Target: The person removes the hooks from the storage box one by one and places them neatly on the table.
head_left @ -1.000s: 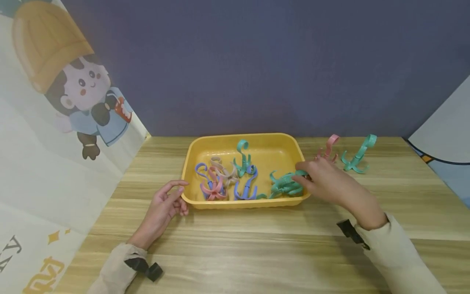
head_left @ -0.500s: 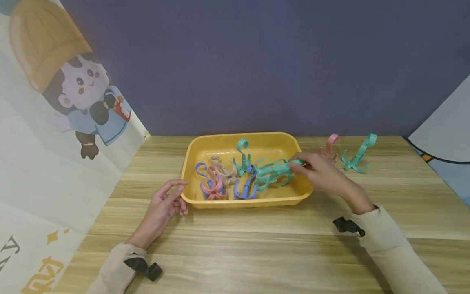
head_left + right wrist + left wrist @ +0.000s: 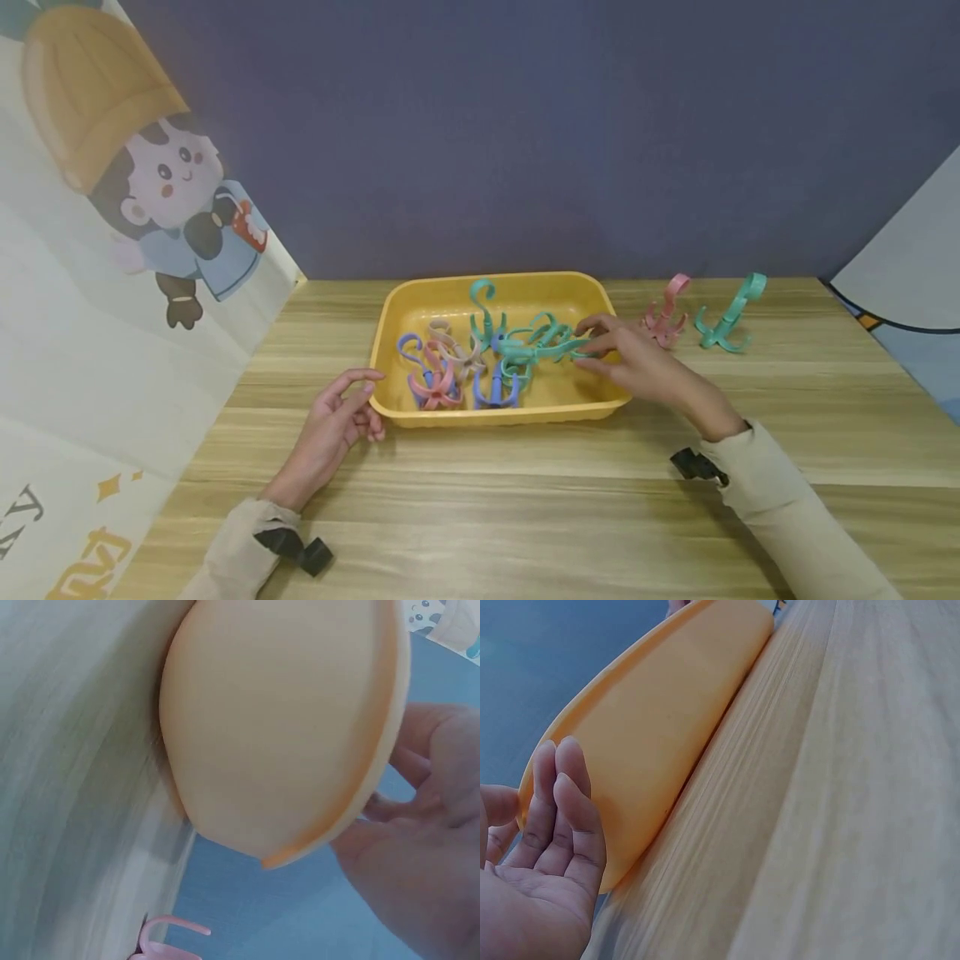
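Note:
A yellow plastic tray (image 3: 495, 418) holds several multi-claw hanging hooks. Green hooks (image 3: 525, 354) lie in its right half, one green hook (image 3: 487, 321) standing behind. My right hand (image 3: 637, 358) reaches over the right rim, thumb and fingers apart around the end of a green hook; whether they still touch it is hard to tell. Purple hooks (image 3: 495, 392), a pink hook (image 3: 435, 390) and a beige hook (image 3: 463, 357) fill the left and front. At the left rim rests my left hand (image 3: 337, 421), fingertips touching the edge and the other fingers loose outside (image 3: 555, 840).
On the wooden table (image 3: 480, 508), right of the tray, stand a pink hook (image 3: 663, 321) and a green hook (image 3: 727, 325). A dark blue panel (image 3: 525, 142) rises behind the table. The left wall (image 3: 67, 350) bears a cartoon figure.
My right hand has carried a cluster of green hooks leftward from the tray's right end and lowered it; the thumb and fingers have spread. My left hand stays at the rim.

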{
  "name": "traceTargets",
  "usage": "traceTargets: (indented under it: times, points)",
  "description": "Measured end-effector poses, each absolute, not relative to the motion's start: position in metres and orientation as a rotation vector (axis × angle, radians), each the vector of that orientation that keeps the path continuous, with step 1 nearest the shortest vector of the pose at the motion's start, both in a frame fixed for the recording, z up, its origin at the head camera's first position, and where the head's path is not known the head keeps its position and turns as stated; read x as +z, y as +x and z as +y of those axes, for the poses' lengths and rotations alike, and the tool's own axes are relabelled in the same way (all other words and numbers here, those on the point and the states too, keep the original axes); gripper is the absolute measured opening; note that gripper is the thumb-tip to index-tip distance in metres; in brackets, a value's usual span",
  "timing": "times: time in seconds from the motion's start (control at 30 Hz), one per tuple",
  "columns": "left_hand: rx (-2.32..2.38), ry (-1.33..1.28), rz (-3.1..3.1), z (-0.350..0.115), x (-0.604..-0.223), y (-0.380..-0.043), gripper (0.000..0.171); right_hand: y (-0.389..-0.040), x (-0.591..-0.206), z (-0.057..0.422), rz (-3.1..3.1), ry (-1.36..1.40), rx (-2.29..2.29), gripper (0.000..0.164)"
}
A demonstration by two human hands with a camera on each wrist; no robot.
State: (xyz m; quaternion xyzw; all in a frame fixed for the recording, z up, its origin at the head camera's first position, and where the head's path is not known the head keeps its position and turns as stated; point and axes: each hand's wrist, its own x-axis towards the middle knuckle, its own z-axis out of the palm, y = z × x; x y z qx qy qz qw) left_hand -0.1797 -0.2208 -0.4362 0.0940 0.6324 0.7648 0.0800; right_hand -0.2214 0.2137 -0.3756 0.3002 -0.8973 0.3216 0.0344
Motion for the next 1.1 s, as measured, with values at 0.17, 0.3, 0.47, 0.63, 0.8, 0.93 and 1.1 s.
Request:
traceTargets:
  times: [0.17,0.3,0.47,0.63,0.8,0.93,1.1]
  points:
    - [2.294,0.278,1.891,-0.220,-0.435,-0.180,0.023,-0.225,-0.389,0.203,-2.590,0.934,0.775,0.013]
    - [2.297,0.281,1.890,-0.219,-0.435,-0.180,0.023,-0.227,-0.396,0.195,-2.464,0.890,0.713,0.012]
    - [2.293,0.278,1.898,-0.219,-0.435,-0.180,0.024,-0.226,-0.387,0.201,-2.364,0.670,1.186,0.017]
    - [2.278,0.275,1.909,-0.220,-0.436,-0.179,0.024,-0.225,-0.370,0.216,-2.189,0.567,1.608,0.020]
    - [2.286,0.275,1.901,-0.220,-0.436,-0.178,0.024,-0.218,-0.349,0.227,-2.138,0.585,1.618,0.019]
    - [2.303,0.269,1.885,-0.220,-0.435,-0.178,0.023,-0.209,-0.336,0.230,-2.041,0.657,1.738,0.023]
    - [2.312,0.272,1.869,-0.219,-0.435,-0.177,0.024,-0.198,-0.327,0.230,-1.970,0.718,1.757,0.036]
